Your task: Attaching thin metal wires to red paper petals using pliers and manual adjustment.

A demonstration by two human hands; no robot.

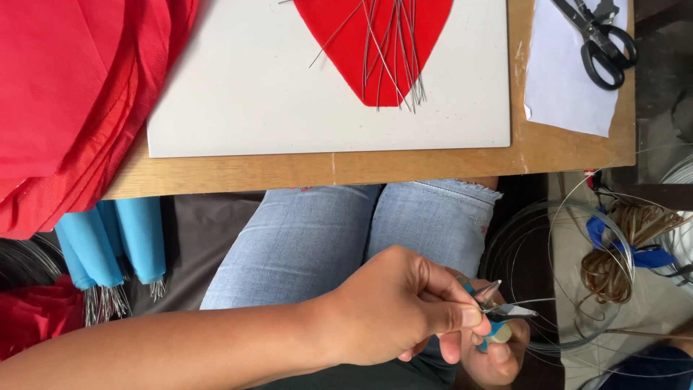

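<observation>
Two hands meet low at the near right of the scene, over a lap in pale blue jeans [325, 238]; no true container shows, only a white board [289, 101] on the wooden table [361, 167] far from us, bearing a red pointed fabric shape [346, 36] with a bundle of thin cut wires [393, 58] laid on it. We see the small pliers [498, 310] as slim and metal-tipped with blue and pale handles; their narrow jaws point right and pinch a fine silver wire [538, 301] that runs off to the right towards loose wire coils [548, 282] near the floor. Our left hand [404, 307] lies across the front, its fingers closed, thumb and forefinger pinching at the wire just left of the plier tips; our right hand [498, 354] sits below and behind, mostly hidden, its fingers curled around the handles. Black scissors [599, 36] rest on white paper [570, 72] far right; red fabric [65, 94] is heaped far left, blue fabric rolls [108, 245] beneath.
</observation>
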